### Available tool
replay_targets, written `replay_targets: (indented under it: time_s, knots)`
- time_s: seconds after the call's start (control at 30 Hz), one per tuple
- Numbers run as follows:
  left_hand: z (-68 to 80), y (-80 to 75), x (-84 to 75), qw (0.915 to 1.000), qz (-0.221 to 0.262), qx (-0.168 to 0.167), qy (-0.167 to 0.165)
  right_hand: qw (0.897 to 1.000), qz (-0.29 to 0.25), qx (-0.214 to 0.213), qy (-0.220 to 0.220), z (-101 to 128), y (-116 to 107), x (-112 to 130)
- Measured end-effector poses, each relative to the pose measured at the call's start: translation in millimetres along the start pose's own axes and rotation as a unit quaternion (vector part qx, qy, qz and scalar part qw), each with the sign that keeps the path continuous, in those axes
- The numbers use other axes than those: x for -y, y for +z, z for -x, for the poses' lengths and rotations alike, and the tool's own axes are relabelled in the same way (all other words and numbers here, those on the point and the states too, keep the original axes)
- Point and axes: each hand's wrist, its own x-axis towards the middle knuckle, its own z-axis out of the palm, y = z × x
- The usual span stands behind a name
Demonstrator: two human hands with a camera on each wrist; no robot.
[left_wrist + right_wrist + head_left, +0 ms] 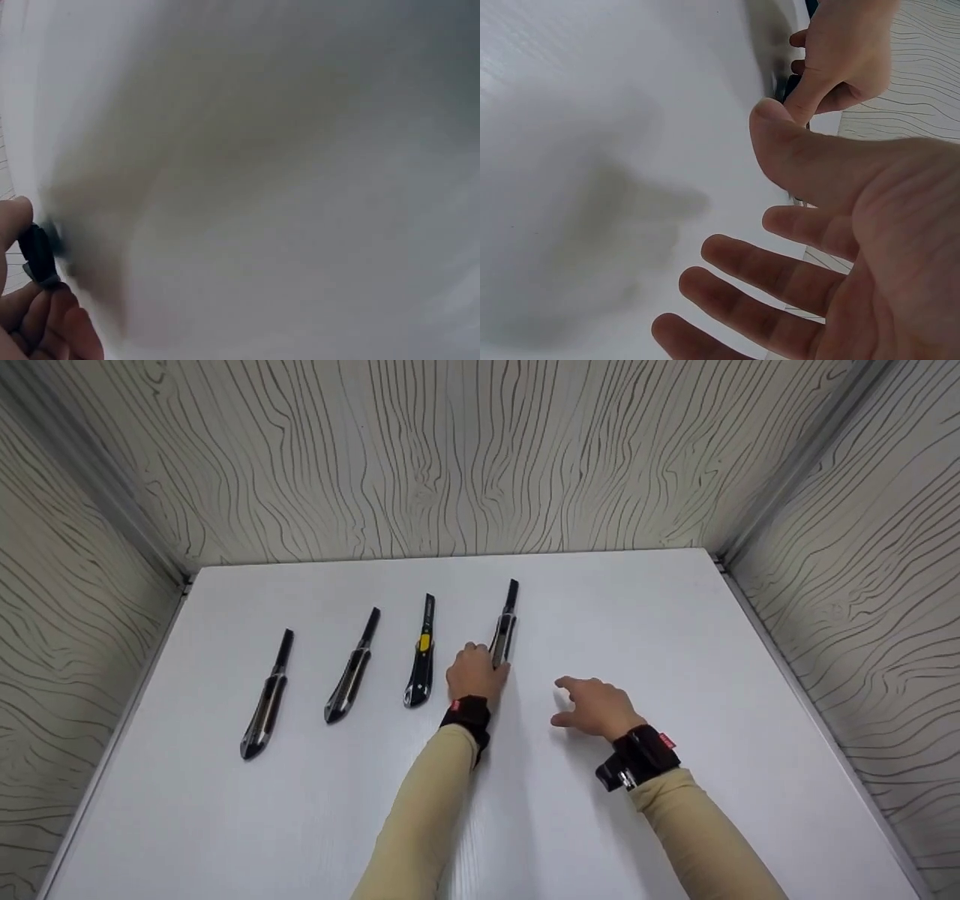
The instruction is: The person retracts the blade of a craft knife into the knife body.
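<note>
Several utility knives lie in a row on the white table (675, 622). My left hand (477, 673) grips the near end of the rightmost knife (505, 626), whose black tip points away from me. In the left wrist view my fingers (34, 319) curl round the knife's dark end (37, 255). My right hand (592, 706) hovers just to the right of it, fingers spread and relaxed, holding nothing. The right wrist view shows my open right palm (885, 247) with the left hand (847, 52) beyond it on the knife.
Left of the held knife lie a black and yellow knife (421, 660), a grey and black knife (352, 671) and another dark knife (267, 697). Wood-grain walls (450, 457) close in the table at the back and both sides.
</note>
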Motion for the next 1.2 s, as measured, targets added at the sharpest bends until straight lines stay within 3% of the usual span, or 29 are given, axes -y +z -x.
replay_targets:
  time_s: [0.2, 0.4, 0.7, 0.93, 1.2]
  knots:
    - [6.1, -10.5, 3.4, 0.9996, 0.009, -0.024, 0.010, 1.000, 0.005, -0.002, -0.007, 3.2, -0.6, 5.8]
    - [13.0, -31.4, 4.0, 0.9990, 0.014, -0.040, 0.015, 1.000, 0.013, -0.008, -0.007, 5.0, -2.5, 12.1]
    - [35.6, -58.0, 4.5, 0.9965, -0.003, -0.070, 0.045, 1.000, 0.014, -0.014, -0.011, 11.3, -5.4, 17.9]
    - [59.0, -60.3, 13.4, 0.9930, 0.005, -0.089, 0.077, 0.999, 0.014, -0.033, -0.024, 12.8, -3.5, 19.2]
    - [91.0, -59.5, 20.4, 0.9935, 0.024, -0.081, 0.077, 0.995, -0.017, -0.085, -0.044, 8.8, -0.5, 29.1]
